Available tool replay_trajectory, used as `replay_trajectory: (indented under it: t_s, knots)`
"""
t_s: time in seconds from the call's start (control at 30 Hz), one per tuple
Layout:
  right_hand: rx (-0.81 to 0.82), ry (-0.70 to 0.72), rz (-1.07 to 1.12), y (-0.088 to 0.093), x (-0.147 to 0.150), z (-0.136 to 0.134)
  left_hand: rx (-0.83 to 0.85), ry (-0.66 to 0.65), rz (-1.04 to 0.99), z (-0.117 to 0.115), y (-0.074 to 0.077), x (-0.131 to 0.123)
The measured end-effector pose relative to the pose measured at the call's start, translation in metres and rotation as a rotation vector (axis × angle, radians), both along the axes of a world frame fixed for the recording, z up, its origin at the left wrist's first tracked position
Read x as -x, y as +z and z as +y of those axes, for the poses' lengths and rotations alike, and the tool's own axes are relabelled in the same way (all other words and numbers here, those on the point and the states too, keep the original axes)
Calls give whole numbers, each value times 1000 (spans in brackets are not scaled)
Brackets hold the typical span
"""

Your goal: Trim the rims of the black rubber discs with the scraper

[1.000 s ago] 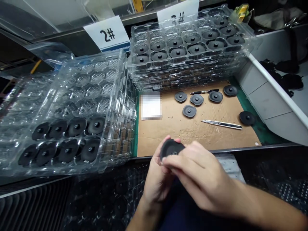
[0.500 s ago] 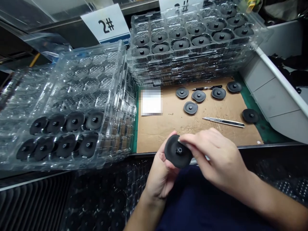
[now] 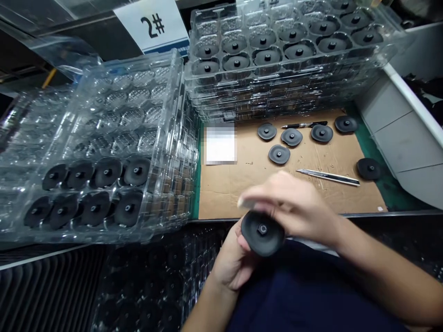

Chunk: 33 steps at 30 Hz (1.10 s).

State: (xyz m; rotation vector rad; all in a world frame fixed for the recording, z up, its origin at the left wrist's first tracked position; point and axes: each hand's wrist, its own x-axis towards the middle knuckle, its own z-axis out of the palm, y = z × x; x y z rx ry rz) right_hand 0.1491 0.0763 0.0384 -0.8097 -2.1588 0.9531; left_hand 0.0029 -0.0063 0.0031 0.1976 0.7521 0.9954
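Near cardboard (image 3: 221,196), a disc (image 3: 263,234) is held by the left hand (image 3: 234,262). The right hand (image 3: 294,203) has been swept leftward, grip unclear; handling seems unfinished.

Stacked parts trays (image 3: 287,88) suggest a workshop.

A grey, white-edged panel (image 3: 398,138) flanks the green worktop (image 3: 391,193)

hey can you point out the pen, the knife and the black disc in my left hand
Pen (image 3: 304,125): head camera view, on the middle of its barrel.
Knife (image 3: 328,177): head camera view, on the middle of its body.
Held black disc (image 3: 263,229): head camera view, on its central knob.
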Motion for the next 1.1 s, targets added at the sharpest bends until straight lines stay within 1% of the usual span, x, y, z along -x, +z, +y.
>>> replay_trajectory:
  t_s: [0.07,0.1,0.13,0.17,0.23,0.27,0.3,0.33,0.37,0.4,0.47,0.5,0.57,0.6,0.63,0.67,0.7,0.77,0.8,0.83,0.9,0.93,0.97,1.03,1.07,1.1]
  knots:
    - [218,-260,-20,-22,-8,8,-6,-12,-105,-1,0,4]
    - [311,-362,-40,-36,-13,9,-6,-11,-158,-1,0,6]
    - [377,-424,-61,-51,-16,7,-5,-5,-201,-1,0,8]
    - [419,-446,-82,-67,-19,2,-3,5,-232,-2,-1,10]
    - [456,-411,-122,-93,-24,-11,8,23,-254,-2,-3,13]
    - [466,-384,-136,-102,-26,-16,17,25,-258,-2,-4,14]
    - [475,-368,-146,-105,-26,-20,24,24,-261,-2,-4,15]
    - [480,-366,-151,-104,-26,-22,29,21,-261,-2,-5,16]
    - [480,-380,-151,-97,-25,-22,33,18,-255,-2,-6,15]
    - [466,-408,-143,-86,-23,-20,34,15,-239,-1,-6,15]
    - [387,-452,-103,-53,-14,-16,25,38,-179,0,-5,12]
    - [308,-443,-70,-36,-7,-15,17,60,-136,1,-5,11]
    - [123,-331,0,-7,9,-20,8,103,-50,2,-4,9]
    - [34,-257,24,2,16,-24,15,120,-6,3,-3,9]
    - [-19,-183,33,8,23,-28,24,134,35,3,-3,10]
    - [-35,-111,24,11,28,-32,31,151,65,2,-3,11]
    - [-18,-44,1,12,32,-34,37,175,86,2,-3,12]
    - [50,56,-64,10,37,-34,39,234,108,0,-4,12]
    - [56,67,-90,9,39,-32,39,250,108,-1,-5,11]
    - [24,38,-94,8,40,-30,45,249,103,-2,-5,10]
    - [-84,-43,-56,7,41,-28,64,220,95,-3,-3,9]
    - [-121,-50,-20,5,39,-29,65,202,83,-3,-2,9]
    - [-133,-23,20,4,35,-32,56,186,63,-3,-1,10]
    - [-97,81,54,0,22,-40,12,174,20,-3,1,15]
    - [-62,106,39,-2,14,-43,-15,166,1,-4,1,16]
    - [-32,96,4,-2,7,-47,-38,159,-11,-5,1,18]
